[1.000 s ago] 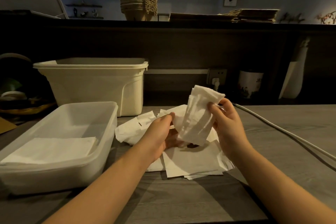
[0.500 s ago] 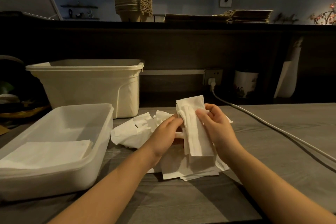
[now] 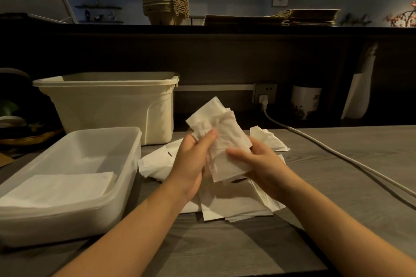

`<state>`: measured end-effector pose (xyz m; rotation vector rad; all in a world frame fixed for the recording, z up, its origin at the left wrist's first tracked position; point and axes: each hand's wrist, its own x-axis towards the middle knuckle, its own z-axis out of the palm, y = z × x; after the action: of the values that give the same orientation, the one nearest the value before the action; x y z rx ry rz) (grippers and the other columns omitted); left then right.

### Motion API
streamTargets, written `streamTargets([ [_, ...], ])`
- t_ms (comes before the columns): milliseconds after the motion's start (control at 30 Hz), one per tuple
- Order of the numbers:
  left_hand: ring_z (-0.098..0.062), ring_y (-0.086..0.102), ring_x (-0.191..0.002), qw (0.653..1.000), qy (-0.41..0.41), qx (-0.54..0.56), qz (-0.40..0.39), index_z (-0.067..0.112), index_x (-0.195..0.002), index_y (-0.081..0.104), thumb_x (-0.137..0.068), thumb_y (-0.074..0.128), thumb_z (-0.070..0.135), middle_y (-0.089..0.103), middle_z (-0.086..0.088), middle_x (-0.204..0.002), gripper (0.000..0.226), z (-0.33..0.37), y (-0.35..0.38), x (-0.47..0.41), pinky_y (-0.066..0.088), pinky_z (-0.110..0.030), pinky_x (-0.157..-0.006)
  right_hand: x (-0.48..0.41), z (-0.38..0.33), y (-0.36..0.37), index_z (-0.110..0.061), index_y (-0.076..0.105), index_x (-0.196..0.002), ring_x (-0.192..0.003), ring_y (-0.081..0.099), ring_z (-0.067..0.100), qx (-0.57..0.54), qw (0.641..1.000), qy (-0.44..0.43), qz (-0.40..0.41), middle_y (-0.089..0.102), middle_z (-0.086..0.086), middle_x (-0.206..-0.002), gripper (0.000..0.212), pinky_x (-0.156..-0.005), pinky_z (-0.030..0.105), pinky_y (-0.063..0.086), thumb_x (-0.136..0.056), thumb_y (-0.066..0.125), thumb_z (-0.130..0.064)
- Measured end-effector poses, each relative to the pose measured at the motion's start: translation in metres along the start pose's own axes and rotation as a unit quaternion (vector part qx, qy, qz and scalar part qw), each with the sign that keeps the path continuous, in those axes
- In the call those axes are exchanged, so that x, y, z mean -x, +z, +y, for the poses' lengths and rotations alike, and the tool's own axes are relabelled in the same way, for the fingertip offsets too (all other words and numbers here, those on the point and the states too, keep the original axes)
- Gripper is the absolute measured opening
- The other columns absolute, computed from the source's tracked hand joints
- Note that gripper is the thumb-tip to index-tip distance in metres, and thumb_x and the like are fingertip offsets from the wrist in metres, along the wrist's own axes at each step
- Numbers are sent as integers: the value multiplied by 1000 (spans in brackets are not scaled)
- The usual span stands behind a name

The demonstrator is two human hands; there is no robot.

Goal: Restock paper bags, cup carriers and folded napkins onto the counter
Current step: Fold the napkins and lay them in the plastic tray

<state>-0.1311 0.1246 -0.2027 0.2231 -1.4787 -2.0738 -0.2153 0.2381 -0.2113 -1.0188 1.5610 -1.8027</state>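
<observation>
Right of the clear tub (image 3: 135, 139), left hand (image 3: 191, 164) and right hand (image 3: 263, 171) pinch a crumpled napkin (image 3: 221, 128) above a loose pile (image 3: 234, 204) on the grey wood-grain counter (image 3: 225, 249); folded napkins (image 3: 63, 186) lie inside the tub; beyond it, a ledge (image 3: 225, 29) carries cup carriers (image 3: 164, 2) and paper bags (image 3: 308, 17).
</observation>
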Motion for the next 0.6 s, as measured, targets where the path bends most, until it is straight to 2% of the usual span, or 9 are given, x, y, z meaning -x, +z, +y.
streamTargets([
  [100, -17, 64, -98, 989, 48, -141, 19, 24, -113, 53, -87, 61, 25, 66, 1, -106, 27, 1, -7, -6, 55, -33, -81, 0, -5, -8, -16, 63, -103, -83, 67, 18, 11, 999, 2, 39, 69, 5, -95, 32, -69, 30, 56, -74, 67, -27],
  [167, -14, 63, -98, 975, 76, -208, 10, 28, -113, 51, -84, 65, 25, 64, 4, -106, 33, 6, -13, -9, 54, -31, -82, 0, -8, -13, -22, 63, -96, -78, 66, 12, 108, 990, -30, 85, 68, 3, -92, 16, -63, 22, 54, -81, 67, -25],
  [233, -12, 65, -93, 967, 90, -237, -25, 31, -112, 50, -80, 68, 23, 65, 4, -102, 38, 10, -20, -9, 55, -28, -77, 3, -13, -16, -31, 59, -86, -74, 61, 5, 278, 952, -65, 112, 63, -9, -82, 9, -60, 17, 50, -83, 66, -28],
  [300, -9, 64, -90, 947, 88, -301, -72, 35, -110, 50, -79, 70, 22, 65, 5, -101, 40, 13, -25, -7, 55, -24, -74, 6, -19, -20, -33, 53, -87, -71, 54, 1, 409, 903, -75, 109, 55, -16, -76, 11, -61, 16, 46, -84, 64, -33],
  [400, -9, 61, -94, 899, 66, -407, -146, 39, -108, 51, -79, 71, 26, 60, 11, -104, 37, 11, -25, -4, 55, -25, -73, 13, -26, -27, -33, 59, -94, -77, 55, 7, 519, 849, -53, 85, 56, -14, -78, 14, -69, 28, 51, -83, 63, -40],
  [433, -8, 61, -93, 885, 71, -430, -164, 41, -104, 53, -80, 70, 27, 59, 15, -102, 32, 10, -24, -3, 55, -25, -71, 17, -28, -30, -33, 61, -99, -80, 58, 9, 534, 840, -43, 82, 58, -13, -82, 20, -71, 32, 53, -82, 63, -42],
  [467, -6, 61, -91, 876, 75, -441, -179, 43, -99, 55, -81, 69, 27, 60, 17, -99, 27, 10, -23, -2, 55, -25, -69, 20, -30, -33, -33, 61, -103, -78, 59, 6, 530, 843, -34, 82, 59, -13, -85, 24, -68, 30, 54, -82, 63, -43],
  [533, 0, 61, -87, 869, 73, -446, -200, 44, -94, 57, -83, 68, 24, 63, 19, -95, 25, 12, -23, -2, 54, -20, -69, 30, -31, -38, -35, 56, -103, -59, 57, -2, 479, 874, -22, 77, 56, -17, -85, 25, -50, 18, 48, -81, 66, -41],
  [600, 1, 60, -89, 857, 63, -468, -207, 38, -96, 60, -84, 67, 23, 63, 16, -97, 20, 12, -25, -3, 53, -21, -72, 39, -30, -41, -38, 50, -104, -51, 56, -5, 425, 904, 5, 48, 53, -19, -90, 32, -45, 14, 43, -79, 69, -34],
])
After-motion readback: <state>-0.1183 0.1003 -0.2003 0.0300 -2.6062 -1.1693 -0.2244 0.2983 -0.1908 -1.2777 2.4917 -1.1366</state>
